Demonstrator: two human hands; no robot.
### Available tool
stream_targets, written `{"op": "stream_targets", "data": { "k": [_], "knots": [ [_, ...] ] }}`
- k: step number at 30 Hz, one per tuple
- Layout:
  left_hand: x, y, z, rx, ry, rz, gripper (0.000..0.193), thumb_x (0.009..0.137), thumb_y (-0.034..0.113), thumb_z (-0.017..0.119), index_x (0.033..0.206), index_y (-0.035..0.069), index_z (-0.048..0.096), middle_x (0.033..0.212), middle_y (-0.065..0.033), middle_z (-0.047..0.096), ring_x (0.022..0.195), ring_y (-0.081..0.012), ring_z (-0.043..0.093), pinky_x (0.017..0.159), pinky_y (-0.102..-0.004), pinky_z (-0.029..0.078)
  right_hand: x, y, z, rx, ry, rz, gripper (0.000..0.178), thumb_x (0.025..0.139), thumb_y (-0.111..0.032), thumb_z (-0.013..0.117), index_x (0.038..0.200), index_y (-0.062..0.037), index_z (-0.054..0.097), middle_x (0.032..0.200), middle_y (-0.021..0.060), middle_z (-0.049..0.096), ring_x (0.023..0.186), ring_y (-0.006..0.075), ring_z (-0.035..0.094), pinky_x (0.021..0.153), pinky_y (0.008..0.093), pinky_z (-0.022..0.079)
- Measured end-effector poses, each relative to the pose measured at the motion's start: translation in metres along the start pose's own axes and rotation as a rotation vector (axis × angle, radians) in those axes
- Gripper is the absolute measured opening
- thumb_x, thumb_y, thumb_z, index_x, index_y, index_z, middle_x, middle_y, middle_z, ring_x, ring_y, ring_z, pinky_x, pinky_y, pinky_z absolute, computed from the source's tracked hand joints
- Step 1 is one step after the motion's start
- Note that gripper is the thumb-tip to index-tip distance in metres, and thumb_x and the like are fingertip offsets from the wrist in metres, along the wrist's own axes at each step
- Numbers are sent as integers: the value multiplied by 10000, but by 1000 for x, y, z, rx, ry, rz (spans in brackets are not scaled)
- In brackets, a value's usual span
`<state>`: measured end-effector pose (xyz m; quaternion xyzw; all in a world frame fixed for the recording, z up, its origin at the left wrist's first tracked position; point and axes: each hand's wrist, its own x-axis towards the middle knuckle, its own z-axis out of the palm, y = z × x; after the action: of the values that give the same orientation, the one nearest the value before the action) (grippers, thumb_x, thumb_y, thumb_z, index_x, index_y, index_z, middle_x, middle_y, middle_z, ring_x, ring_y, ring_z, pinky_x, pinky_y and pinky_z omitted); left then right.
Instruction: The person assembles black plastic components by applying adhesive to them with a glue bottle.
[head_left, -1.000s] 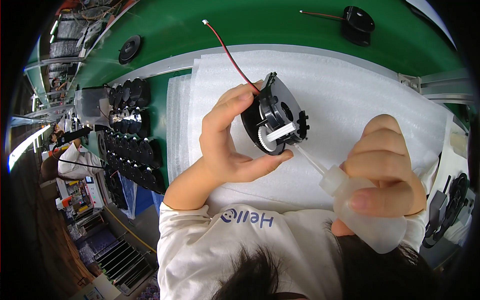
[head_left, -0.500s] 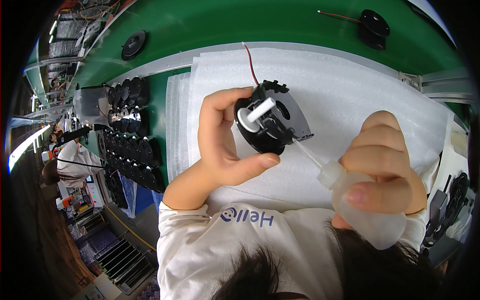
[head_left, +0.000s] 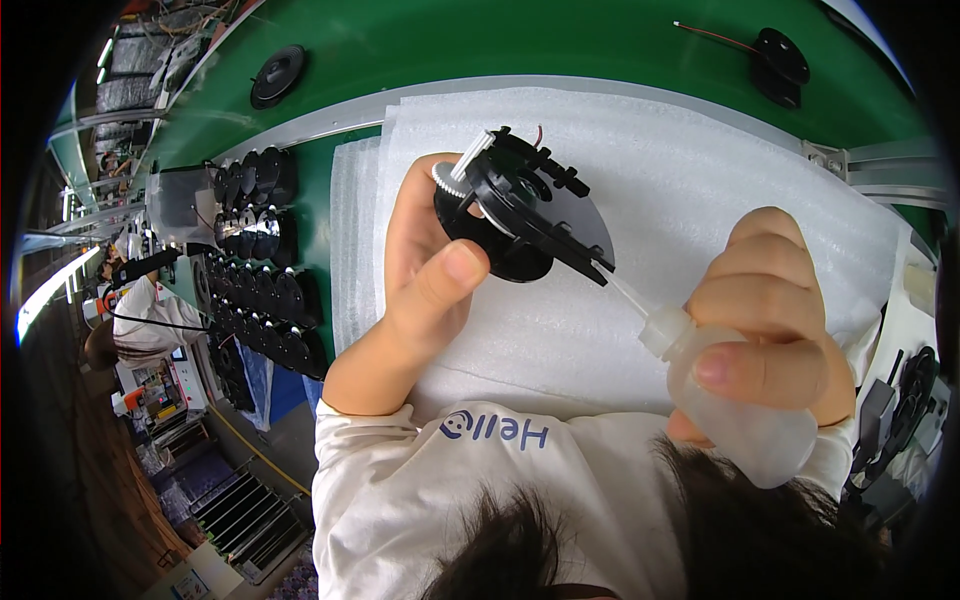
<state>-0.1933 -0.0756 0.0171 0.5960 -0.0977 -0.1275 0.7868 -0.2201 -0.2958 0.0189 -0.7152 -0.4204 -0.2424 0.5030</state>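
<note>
My left hand grips a round black plastic assembly by its rim, tilted above the white foam sheet. On the assembly's left side is a white toothed gear with a white shaft, and a short red wire rises behind it. Closed around a translucent squeeze bottle is my right hand. The bottle's thin nozzle points up and left, its tip at the assembly's lower right edge; whether it touches I cannot tell.
White foam sheeting covers the work surface. Rows of black round parts stand at the left. On the green belt lie a black disc and a wired black part. Another person is at far left.
My left hand has tilted the assembly and shifted it up and left, swinging the gear and shaft toward the upper left. The bottle stays almost in place. Parts on the belt have shifted slightly rightward.
</note>
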Motion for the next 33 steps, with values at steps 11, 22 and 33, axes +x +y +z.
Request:
{"op": "stream_targets", "data": {
  "k": [11,22,33],
  "knots": [
    [2,-2,-1,40,22,4,597,707,433,606,1066,14,378,959,-83,500,914,-160,496,813,-295,392,4,9,-10,125,-60,80,470,677,-360,675,977,-97,427,731,56,475,602,167,413,539,300,281],
    [6,-9,-8,57,66,63,577,719,431,599,1064,18,391,1006,-86,497,965,-169,473,870,-314,343,-4,25,17,1439,468,1034,548,791,-599,361,1039,-115,425,588,-17,432,548,94,385,579,250,335],
    [12,-20,-22,140,24,128,545,783,429,507,1126,12,432,1108,-95,489,1052,-202,442,928,-358,290,-8,31,19,1659,447,860,599,793,-616,330,1080,-103,448,637,6,508,563,117,427,574,258,332]
  ]
}}
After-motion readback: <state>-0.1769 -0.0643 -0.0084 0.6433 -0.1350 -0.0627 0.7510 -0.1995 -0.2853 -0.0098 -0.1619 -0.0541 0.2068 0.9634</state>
